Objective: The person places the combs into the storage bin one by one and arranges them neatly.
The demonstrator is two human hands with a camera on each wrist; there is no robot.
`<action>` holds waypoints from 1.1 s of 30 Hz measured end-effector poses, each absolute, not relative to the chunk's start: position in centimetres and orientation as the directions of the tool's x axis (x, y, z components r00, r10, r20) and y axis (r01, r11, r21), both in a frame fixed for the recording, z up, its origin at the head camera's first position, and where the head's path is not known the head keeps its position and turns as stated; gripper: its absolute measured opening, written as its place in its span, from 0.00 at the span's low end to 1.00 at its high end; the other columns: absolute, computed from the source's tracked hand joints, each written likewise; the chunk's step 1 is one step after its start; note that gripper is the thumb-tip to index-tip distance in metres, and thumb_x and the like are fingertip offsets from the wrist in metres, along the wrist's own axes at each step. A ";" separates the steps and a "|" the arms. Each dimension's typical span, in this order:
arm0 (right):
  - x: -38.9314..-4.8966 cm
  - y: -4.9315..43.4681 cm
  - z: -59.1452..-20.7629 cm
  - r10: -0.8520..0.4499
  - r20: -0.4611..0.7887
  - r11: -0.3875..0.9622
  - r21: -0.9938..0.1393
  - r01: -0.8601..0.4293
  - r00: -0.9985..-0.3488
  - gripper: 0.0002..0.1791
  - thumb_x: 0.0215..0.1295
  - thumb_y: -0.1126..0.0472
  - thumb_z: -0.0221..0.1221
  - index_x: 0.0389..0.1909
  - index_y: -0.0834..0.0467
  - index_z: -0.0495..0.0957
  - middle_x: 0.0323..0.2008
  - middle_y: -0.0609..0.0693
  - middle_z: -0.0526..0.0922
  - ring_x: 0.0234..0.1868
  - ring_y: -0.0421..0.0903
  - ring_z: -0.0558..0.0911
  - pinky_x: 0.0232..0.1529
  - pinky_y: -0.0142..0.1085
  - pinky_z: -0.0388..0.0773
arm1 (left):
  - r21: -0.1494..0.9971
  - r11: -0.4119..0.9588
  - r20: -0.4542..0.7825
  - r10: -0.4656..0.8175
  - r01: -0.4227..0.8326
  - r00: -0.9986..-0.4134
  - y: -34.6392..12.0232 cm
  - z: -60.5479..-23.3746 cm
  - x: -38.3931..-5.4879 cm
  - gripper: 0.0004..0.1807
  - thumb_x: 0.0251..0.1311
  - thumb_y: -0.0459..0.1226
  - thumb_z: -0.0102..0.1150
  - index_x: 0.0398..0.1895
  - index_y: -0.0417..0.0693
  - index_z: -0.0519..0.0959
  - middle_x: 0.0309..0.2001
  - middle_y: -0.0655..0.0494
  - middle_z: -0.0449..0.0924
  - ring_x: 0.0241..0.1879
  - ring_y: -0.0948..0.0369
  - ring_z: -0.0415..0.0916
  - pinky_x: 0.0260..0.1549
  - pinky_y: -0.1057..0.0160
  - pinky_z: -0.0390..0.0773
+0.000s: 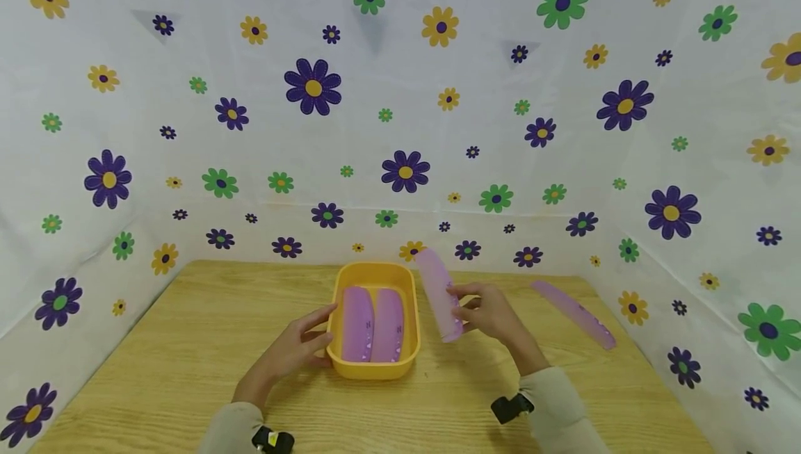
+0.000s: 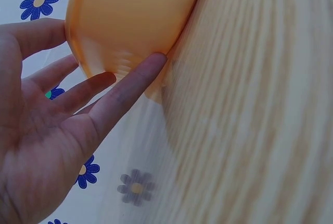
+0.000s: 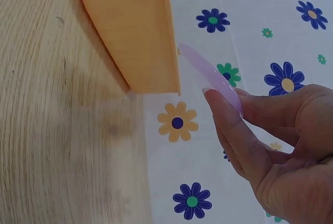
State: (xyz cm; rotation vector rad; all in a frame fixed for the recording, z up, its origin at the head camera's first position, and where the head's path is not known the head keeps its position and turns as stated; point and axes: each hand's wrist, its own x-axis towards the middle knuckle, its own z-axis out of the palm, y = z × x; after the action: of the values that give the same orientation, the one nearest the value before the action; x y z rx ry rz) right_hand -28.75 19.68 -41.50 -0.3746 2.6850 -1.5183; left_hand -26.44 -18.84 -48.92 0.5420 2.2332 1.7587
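Observation:
My right hand (image 1: pixel 491 311) pinches a purple comb (image 1: pixel 438 294) between thumb and fingers, just right of the yellow box (image 1: pixel 375 370). The comb is raised and tilted; the right wrist view shows it nearly edge-on, a thin purple strip (image 3: pixel 208 70). Two more purple combs, a left one (image 1: pixel 358 322) and a right one (image 1: pixel 388 325), lie side by side inside the box. With its fingers fairly straight, my left hand (image 1: pixel 294 346) touches the box's left outer wall. Up close in the left wrist view, those fingertips (image 2: pixel 156 61) rest against the wall.
Another purple comb (image 1: pixel 576 315) lies slantwise on the wooden table (image 1: pixel 188 363), right of my right hand. White flower-printed cloth (image 1: pixel 350 141) surrounds the table's back and sides.

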 end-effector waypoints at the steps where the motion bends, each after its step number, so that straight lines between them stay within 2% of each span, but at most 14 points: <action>1: -28.8 19.5 -41.5 -0.227 0.088 0.494 -0.848 -0.193 -0.970 0.22 0.66 0.77 0.62 0.61 0.69 0.80 0.52 0.70 0.81 0.34 0.45 0.85 0.32 0.43 0.91 | 0.969 0.210 0.032 0.429 0.134 -0.903 -18.8 -48.9 -26.4 0.36 0.78 0.38 0.52 0.83 0.45 0.51 0.82 0.33 0.46 0.72 0.31 0.65 0.47 0.51 0.90; 5: -28.6 18.9 -41.3 -0.230 0.087 0.484 -0.854 -0.191 -0.969 0.21 0.65 0.77 0.62 0.60 0.70 0.80 0.51 0.70 0.82 0.35 0.46 0.85 0.32 0.43 0.91 | 0.967 0.213 0.035 0.430 0.139 -0.902 -18.8 -48.8 -26.5 0.37 0.77 0.39 0.53 0.83 0.45 0.51 0.82 0.33 0.46 0.72 0.31 0.66 0.48 0.51 0.90; 13: -28.2 17.8 -40.9 -0.227 0.080 0.483 -0.856 -0.183 -0.971 0.21 0.65 0.77 0.63 0.59 0.68 0.81 0.58 0.68 0.81 0.38 0.47 0.86 0.32 0.41 0.91 | 0.966 0.208 0.050 0.440 0.156 -0.896 -18.9 -48.8 -26.6 0.37 0.78 0.39 0.52 0.83 0.43 0.50 0.82 0.32 0.46 0.72 0.31 0.66 0.48 0.51 0.90; 22: -28.0 16.7 -40.9 -0.228 0.073 0.502 -0.846 -0.181 -0.971 0.21 0.65 0.76 0.63 0.59 0.64 0.83 0.58 0.64 0.82 0.37 0.45 0.86 0.32 0.39 0.91 | 0.976 0.166 0.049 0.454 0.139 -0.890 -19.0 -48.9 -26.5 0.36 0.78 0.37 0.51 0.83 0.42 0.50 0.82 0.30 0.43 0.72 0.30 0.64 0.48 0.49 0.90; 33: -27.9 15.7 -40.8 -0.273 0.066 0.480 -0.855 -0.195 -0.960 0.21 0.65 0.75 0.64 0.59 0.67 0.82 0.56 0.67 0.82 0.36 0.45 0.87 0.34 0.45 0.91 | 0.978 0.161 0.046 0.455 0.133 -0.890 -18.9 -48.7 -26.3 0.36 0.78 0.36 0.51 0.83 0.43 0.50 0.82 0.31 0.43 0.72 0.30 0.64 0.49 0.48 0.89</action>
State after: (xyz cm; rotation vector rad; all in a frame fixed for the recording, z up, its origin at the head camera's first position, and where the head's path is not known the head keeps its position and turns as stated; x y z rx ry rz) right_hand -27.92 15.71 -40.79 -0.4171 2.6337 -1.5058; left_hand -26.34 -18.91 -48.66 0.5685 2.1808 1.7939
